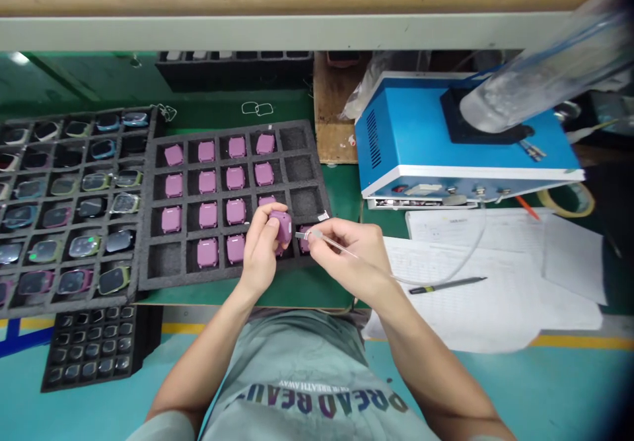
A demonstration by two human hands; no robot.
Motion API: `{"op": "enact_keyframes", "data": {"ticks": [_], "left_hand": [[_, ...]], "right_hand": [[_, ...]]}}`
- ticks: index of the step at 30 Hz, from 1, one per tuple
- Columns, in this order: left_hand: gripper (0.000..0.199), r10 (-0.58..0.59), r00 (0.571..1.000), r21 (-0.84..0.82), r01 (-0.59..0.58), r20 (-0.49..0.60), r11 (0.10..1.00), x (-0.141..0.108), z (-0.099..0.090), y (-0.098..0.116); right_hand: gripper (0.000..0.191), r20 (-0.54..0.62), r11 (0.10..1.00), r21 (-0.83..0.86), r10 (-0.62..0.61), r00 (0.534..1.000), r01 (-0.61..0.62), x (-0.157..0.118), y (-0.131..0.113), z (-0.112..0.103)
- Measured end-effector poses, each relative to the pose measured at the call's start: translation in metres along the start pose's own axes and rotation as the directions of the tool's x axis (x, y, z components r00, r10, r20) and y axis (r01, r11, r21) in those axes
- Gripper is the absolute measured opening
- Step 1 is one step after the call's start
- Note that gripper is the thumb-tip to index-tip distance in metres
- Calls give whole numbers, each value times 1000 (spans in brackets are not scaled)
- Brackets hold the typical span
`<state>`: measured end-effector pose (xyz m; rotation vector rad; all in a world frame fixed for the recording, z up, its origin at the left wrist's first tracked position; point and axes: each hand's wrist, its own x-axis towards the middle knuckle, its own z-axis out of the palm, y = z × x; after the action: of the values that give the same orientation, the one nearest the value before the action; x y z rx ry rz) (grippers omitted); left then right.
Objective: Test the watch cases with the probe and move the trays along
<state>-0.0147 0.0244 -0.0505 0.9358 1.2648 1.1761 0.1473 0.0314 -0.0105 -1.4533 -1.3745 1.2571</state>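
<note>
My left hand (258, 251) holds a pink square watch case (284, 226) up between thumb and fingers, just above a black foam tray (238, 274). That tray has rows of compartments, most holding a similar pink case (236, 211). My right hand (349, 255) pinches a slim clear dispensing pen (329, 241) with a thin metal tip. The tip points left and stops close to the held case's side. A clear hose (446, 281) trails from the pen to the right. Part of the tray and several cases are hidden behind my hands.
Left of the pink tray lies a foam tray of assembled watches (69, 210). A blue dispensing machine (460, 140) stands at the back right, under a clear cylinder (539, 65). Papers (485, 276) and a pen (446, 286) lie at the right; a small black tray (92, 348) sits lower left.
</note>
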Motion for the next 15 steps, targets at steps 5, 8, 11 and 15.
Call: {"op": "enact_keyframes", "data": {"ticks": [5, 8, 11, 15], "left_hand": [[28, 67, 997, 88, -70, 32, 994, -6, -1, -2], [28, 142, 989, 209, -148, 43, 967, -9, 0, -1], [31, 260, 964, 342, -261, 50, 903, -9, 0, -1], [32, 248, 967, 249, -255, 62, 934, -7, -1, -4]], "right_hand": [[13, -17, 1000, -24, 5, 1000, -6, 3, 4, 1], [11, -2, 998, -55, 6, 1000, -6, 3, 7, 2], [12, 44, 998, -67, 10, 999, -7, 4, 10, 1], [22, 194, 994, 69, 65, 979, -80, 10, 14, -3]]}}
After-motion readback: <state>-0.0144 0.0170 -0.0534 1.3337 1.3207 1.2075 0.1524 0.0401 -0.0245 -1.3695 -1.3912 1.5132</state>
